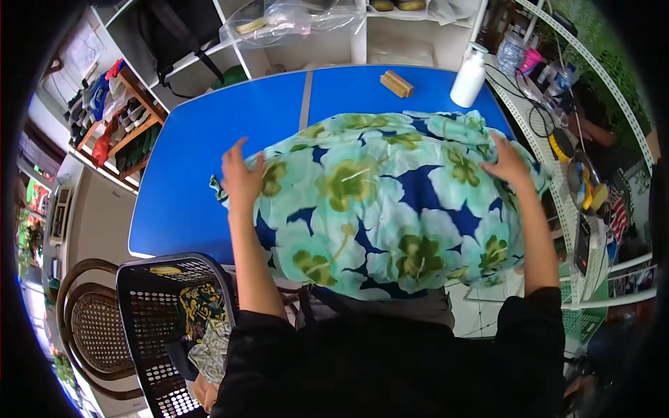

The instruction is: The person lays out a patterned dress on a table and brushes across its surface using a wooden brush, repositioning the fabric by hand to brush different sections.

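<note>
A floral cloth (362,195) in mint green, olive and navy lies billowed across the near part of the blue table, its front edge hanging over. What kind of cloth item it is, I cannot tell. My left hand (242,180) is at the cloth's left edge, fingers spread and thumb apart. At the right end, my right hand (507,163) rests on or just over the fabric, also with its fingers apart. Neither hand is closed on the cloth.
Toward the back of the blue table (209,146) lie a wooden brush (396,84) and a white bottle (470,75). A black laundry basket (143,306) with clothes stands at the near left, beside a wicker chair (97,327). White shelves (300,56) line the back.
</note>
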### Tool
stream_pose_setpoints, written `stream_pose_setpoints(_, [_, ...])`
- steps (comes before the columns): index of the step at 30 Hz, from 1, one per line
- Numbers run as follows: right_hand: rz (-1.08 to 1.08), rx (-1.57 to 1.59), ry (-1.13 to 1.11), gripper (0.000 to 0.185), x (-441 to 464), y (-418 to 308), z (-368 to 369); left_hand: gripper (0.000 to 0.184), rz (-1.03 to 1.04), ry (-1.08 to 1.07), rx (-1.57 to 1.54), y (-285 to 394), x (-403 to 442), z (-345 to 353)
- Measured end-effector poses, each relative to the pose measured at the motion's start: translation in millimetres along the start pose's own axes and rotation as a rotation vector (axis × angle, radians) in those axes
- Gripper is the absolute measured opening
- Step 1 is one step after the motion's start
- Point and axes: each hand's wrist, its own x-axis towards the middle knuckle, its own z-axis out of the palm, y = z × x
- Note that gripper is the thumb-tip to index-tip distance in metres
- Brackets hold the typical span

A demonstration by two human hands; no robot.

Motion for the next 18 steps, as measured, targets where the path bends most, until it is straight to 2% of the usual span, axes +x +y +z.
stream_pose_setpoints(1, [0.015, -0.07, -0.007, 0.088, -18, -16, 5, 0.042, 0.05, -0.066, -0.14, 6, -12, 3])
stream_pose_setpoints(3, [-0.002, -0.03, 0.084, 0.075, -24, -9, 39, 0.049, -0.022, -0.459, -0.21, 12, -34, 11])
stream_pose_setpoints(5, [0.01, -0.064, 0.133, 0.067, -35, -6, 55, 0.058, 0.0, -0.469, 0.219, 24, -63, 27])
stream_pose_setpoints(10, [-0.029, -0.092, 0.155, 0.061, -68, -13, 61, 0.063, -0.107, -0.555, 0.294, 8, -60, 14])
stream_pose_setpoints(11, [-0.035, -0.097, 0.141, 0.06, -82, -24, 53, 0.064, -0.148, -0.577, 0.334, -14, -54, 7])
stream_pose_setpoints(12, [-0.203, -0.038, 0.259, 0.054, -95, -23, 53, 0.063, -0.178, -0.596, 0.398, -59, -53, 11])
stream_pose_setpoints(13, [-0.269, 0.013, 0.156, 0.051, -108, -34, 39, 0.062, -0.197, -0.614, 0.46, -109, -50, 17])
stream_pose_setpoints(15, [-0.386, 0.128, -0.045, 0.045, -137, -64, -4, 0.058, -0.261, -0.577, 0.267, -172, -35, 7])
stream_pose_setpoints(17, [-0.307, 0.333, -0.064, 0.044, -141, -66, -13, 0.056, -0.56, -0.385, 0.408, -68, -37, -23])
stream_pose_setpoints(18, [-0.267, 0.435, -0.069, 0.043, -139, -67, -17, 0.058, -0.463, -0.287, 0.387, -65, -42, -18])
